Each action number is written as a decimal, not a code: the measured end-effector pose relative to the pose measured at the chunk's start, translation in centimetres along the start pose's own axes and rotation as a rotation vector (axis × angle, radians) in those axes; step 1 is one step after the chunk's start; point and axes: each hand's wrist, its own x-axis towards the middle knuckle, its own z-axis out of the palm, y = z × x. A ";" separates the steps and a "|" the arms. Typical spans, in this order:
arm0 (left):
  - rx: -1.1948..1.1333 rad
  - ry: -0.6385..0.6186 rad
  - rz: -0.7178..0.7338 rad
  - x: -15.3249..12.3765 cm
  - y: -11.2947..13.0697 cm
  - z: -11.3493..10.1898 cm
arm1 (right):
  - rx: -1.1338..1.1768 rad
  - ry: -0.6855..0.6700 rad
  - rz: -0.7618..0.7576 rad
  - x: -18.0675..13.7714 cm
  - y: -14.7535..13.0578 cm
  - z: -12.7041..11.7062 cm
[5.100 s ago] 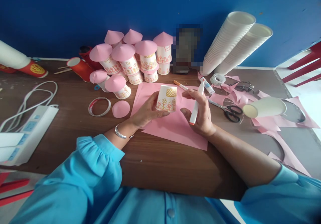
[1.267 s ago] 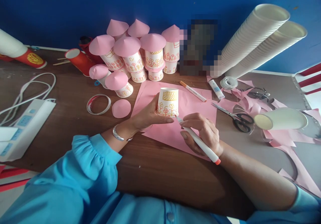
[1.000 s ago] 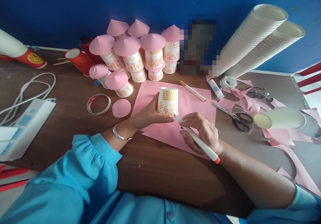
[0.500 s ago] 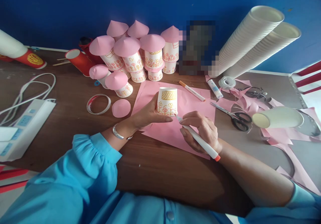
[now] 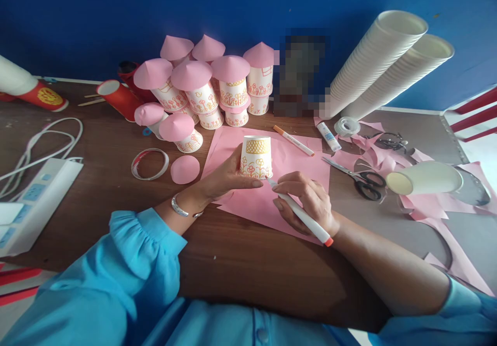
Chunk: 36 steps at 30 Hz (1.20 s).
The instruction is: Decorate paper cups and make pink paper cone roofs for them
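Note:
My left hand [image 5: 229,175] is wrapped around the side and lower edge of an upside-down white paper cup [image 5: 256,157]. Orange and red flowers are drawn round the cup's lower part, with a yellow lattice patch above them. In my right hand [image 5: 306,201] is a white marker pen [image 5: 305,218] with a red-orange end cap. Its tip is at the cup's lower right rim; whether it touches cannot be made out. Beneath both hands lie sheets of pink paper [image 5: 287,165]. An orange marker [image 5: 294,140] rests on the paper behind my right hand.
Decorated cups with pink cone roofs [image 5: 231,69] stand at the back. Right of the paper are scissors [image 5: 361,178], a glue stick [image 5: 328,136], a tape roll [image 5: 347,126], pink scraps, a lying cup [image 5: 427,179] and tall cup stacks [image 5: 382,61]. A power strip [image 5: 42,201] lies left.
The whole view has shifted slightly left. The marker tip has moved a little leftward along the cup's lower rim. My left hand still holds the cup.

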 end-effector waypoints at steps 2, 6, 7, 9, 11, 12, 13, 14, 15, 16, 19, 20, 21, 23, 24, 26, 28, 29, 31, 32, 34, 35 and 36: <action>-0.008 0.000 0.001 0.0 0.1 0.1 | -0.001 0.001 -0.003 0.0 0.1 0.1; -0.030 -0.009 0.017 0.0 0.3 0.2 | -0.006 0.021 -0.004 -0.1 0.2 0.2; -0.033 -0.019 0.022 0.0 0.3 0.1 | -0.012 0.028 -0.004 -0.2 0.3 0.2; -0.040 -0.035 0.033 0.0 0.2 0.1 | -0.031 0.049 -0.004 -0.3 0.5 0.2; -0.052 -0.038 0.040 0.0 0.1 0.0 | -0.046 0.066 0.018 -0.4 0.8 0.2; -0.056 -0.034 0.040 0.0 0.0 0.0 | -0.044 0.072 0.035 -0.4 0.9 0.2; -0.059 -0.028 0.036 0.0 0.0 0.0 | -0.036 0.075 0.052 -0.3 1.0 0.1; -0.058 -0.022 0.031 -0.1 0.0 0.0 | -0.025 0.074 0.068 -0.2 1.0 0.1; -0.055 -0.018 0.028 -0.1 0.0 0.1 | -0.011 0.069 0.078 -0.1 1.1 0.0; -0.052 -0.017 0.027 -0.1 0.0 0.1 | 0.002 0.062 0.075 -0.1 1.1 -0.1; -0.049 -0.023 0.033 0.0 0.0 0.1 | 0.023 0.046 0.056 0.1 0.9 -0.2; -0.049 -0.024 0.032 0.0 0.0 0.1 | 0.025 0.050 0.058 0.0 0.8 -0.1; -0.048 -0.023 0.028 0.0 -0.1 0.0 | 0.024 0.056 0.072 0.0 0.7 -0.1; -0.044 -0.020 0.022 0.1 -0.1 0.0 | 0.022 0.067 0.108 -0.1 0.5 0.0; -0.042 -0.020 0.019 0.1 -0.1 0.0 | 0.021 0.068 0.117 -0.2 0.5 0.1; -0.035 -0.020 0.015 0.1 -0.1 0.0 | 0.020 0.060 0.108 -0.2 0.4 0.1; -0.022 -0.012 0.008 0.1 0.0 0.0 | 0.021 0.052 0.077 -0.1 0.3 0.1; -0.013 -0.009 0.005 0.0 0.0 0.0 | 0.019 0.049 0.066 -0.1 0.3 0.1; -0.001 -0.007 0.003 0.0 0.1 0.0 | 0.015 0.044 0.055 0.0 0.2 0.1; 0.002 -0.009 0.003 0.0 0.1 0.0 | 0.013 0.042 0.054 0.0 0.2 0.1; 0.004 -0.014 0.006 0.0 0.0 0.0 | 0.011 0.041 0.053 0.0 0.1 0.1; 0.006 -0.014 0.006 0.0 0.0 -0.1 | 0.010 0.040 0.054 0.1 0.1 0.1; 0.007 -0.014 0.003 0.0 -0.1 -0.1 | 0.009 0.038 0.055 0.1 0.1 0.1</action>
